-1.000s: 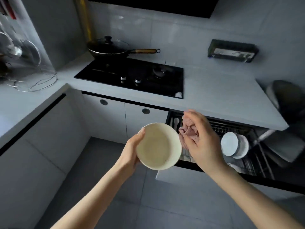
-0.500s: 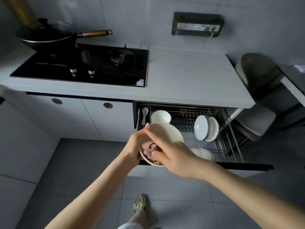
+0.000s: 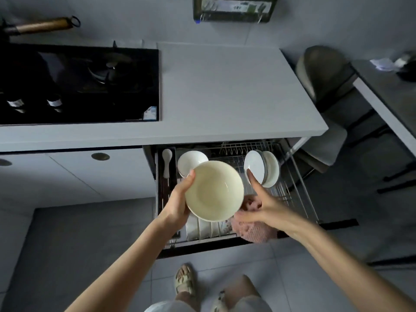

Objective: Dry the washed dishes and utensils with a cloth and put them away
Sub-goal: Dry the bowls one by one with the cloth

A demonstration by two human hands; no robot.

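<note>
Left hand [image 3: 179, 204] gripping round cream ceramic bowl [image 3: 214, 190] by rim, above pulled-out wire dish drawer [image 3: 299, 188] | right hand [image 3: 262, 204] pinching pink knitted cloth [image 3: 254, 230] just right of bowl | advice: wipe underside, keep rim grip firm, then rack.

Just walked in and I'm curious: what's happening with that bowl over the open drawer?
A person is drying dishes. The left hand grips a cream bowl by its rim over the pulled-out dish rack drawer. The right hand holds a pink cloth against the bowl's underside. A white bowl and plates already sit in the rack.
</note>
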